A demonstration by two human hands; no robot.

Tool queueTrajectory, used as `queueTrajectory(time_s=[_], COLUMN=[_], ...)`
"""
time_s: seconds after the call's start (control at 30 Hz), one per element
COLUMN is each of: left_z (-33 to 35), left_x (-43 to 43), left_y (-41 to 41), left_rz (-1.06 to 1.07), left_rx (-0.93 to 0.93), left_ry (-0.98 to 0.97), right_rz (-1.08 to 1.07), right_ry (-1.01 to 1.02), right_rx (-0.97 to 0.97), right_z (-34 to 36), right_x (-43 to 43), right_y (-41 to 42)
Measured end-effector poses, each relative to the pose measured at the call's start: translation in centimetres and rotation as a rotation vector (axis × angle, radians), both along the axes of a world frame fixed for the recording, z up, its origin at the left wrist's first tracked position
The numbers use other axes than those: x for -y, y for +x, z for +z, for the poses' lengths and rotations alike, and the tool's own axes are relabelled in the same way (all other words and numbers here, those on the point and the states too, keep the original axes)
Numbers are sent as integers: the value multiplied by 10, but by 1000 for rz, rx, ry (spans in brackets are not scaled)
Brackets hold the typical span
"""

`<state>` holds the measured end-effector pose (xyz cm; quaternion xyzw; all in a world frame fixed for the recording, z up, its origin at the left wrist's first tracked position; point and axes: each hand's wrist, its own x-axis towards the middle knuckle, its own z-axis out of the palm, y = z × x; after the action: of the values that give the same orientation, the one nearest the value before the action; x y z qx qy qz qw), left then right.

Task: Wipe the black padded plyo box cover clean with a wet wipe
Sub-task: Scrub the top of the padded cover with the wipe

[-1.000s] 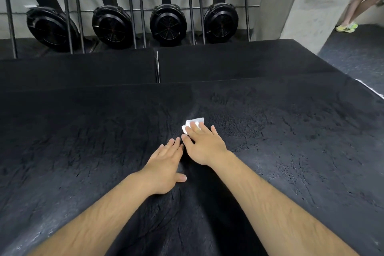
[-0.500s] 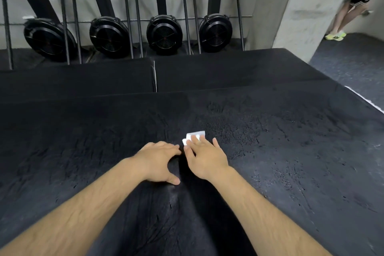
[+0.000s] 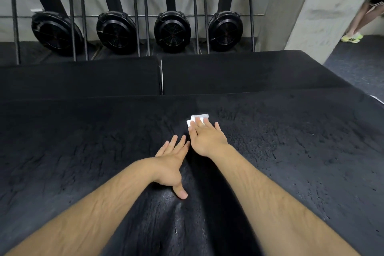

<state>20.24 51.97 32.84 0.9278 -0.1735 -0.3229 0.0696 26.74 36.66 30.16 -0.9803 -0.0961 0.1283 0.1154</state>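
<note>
Left hand (image 3: 169,164) uncurled since last frame, now flat, holding nothing, on cover (image 3: 291,151) | right hand (image 3: 205,139) unchanged, straight fingers pressing wet wipe (image 3: 200,117) mid-cover

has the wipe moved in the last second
Yes. The wet wipe under the right hand has slid forward across the plyo box cover, nearer the seam beyond its far edge.

Dim overhead light, soft sheen on the black cover (image 3: 174,210), wide-angle edge warping.

Right hand (image 3: 207,139) flat on wet wipe (image 3: 199,118)
</note>
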Motion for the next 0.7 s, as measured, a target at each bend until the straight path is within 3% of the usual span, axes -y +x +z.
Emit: queueTrajectory(time_s=[0.4, 0.7], left_z=[-8, 1], left_x=[1, 3], left_y=[7, 3], left_rz=[-7, 20], left_rx=[-5, -3], left_ry=[-19, 23], right_rz=[28, 37], right_ry=[-61, -43], right_rx=[-81, -22], right_z=[25, 12], right_x=[-20, 1], right_y=[115, 22])
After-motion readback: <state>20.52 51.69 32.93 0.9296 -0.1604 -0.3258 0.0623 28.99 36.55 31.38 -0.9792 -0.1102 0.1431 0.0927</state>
